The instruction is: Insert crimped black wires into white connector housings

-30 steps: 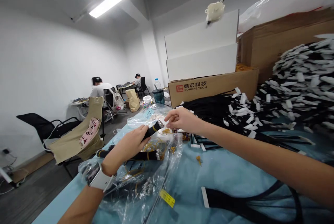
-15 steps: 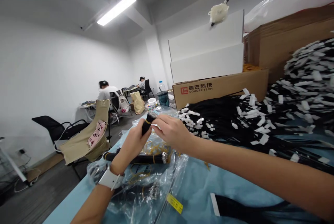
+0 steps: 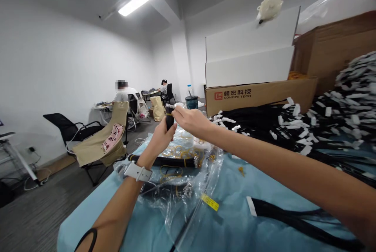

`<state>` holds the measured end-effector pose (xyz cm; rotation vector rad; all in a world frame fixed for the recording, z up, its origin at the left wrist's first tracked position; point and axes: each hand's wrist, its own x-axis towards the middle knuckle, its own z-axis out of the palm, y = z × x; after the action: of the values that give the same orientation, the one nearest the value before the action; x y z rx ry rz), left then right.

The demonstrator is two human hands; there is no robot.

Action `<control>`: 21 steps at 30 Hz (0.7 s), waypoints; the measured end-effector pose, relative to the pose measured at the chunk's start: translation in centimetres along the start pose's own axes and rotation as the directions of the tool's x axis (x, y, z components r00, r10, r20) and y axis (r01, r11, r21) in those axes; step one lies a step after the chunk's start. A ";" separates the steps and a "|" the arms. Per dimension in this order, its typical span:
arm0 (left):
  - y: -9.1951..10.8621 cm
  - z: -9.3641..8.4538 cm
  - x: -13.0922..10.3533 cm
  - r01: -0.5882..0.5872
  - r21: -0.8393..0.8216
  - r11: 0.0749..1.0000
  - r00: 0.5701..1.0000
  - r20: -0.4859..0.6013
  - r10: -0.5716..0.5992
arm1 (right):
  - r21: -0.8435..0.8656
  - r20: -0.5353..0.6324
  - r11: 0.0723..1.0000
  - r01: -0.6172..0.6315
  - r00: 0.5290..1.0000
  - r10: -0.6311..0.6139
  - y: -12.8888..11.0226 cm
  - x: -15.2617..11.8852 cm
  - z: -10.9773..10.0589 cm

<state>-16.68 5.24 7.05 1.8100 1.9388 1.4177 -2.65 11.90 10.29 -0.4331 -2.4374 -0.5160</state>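
Observation:
My left hand (image 3: 162,137) is wrapped round a black cable bundle (image 3: 169,120) held upright, with metal ends at its top and a yellow band near them. The fingers of my right hand (image 3: 190,120) are closed at the bundle's upper end; what they pinch is too small to make out. Below my hands, another banded black bundle (image 3: 167,161) lies on clear plastic bags (image 3: 176,214) beside loose yellow bands (image 3: 183,152). A yellow label (image 3: 210,202) sits on the plastic.
Black cables with white tags (image 3: 252,120) are heaped at the right, before a cardboard box (image 3: 264,93). Another black bundle (image 3: 282,214) lies on the blue cloth (image 3: 232,228). A dark cup (image 3: 192,102) stands behind my hands. Two people sit farther back.
Both hands have risen slightly with the bundle, which now stands more upright. My right fingers have moved up to its metal ends. The camera view has shifted.

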 end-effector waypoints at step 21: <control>0.0 3.7 0.4 -0.012 0.250 0.968 0.986 0.163 -0.030 | 0.148 0.022 0.921 -0.361 0.932 0.362 3.5 -3.3 4.5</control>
<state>-14.33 7.55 5.24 1.9486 2.1126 1.0185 -0.87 16.37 5.85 -0.7947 -2.2941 -0.1735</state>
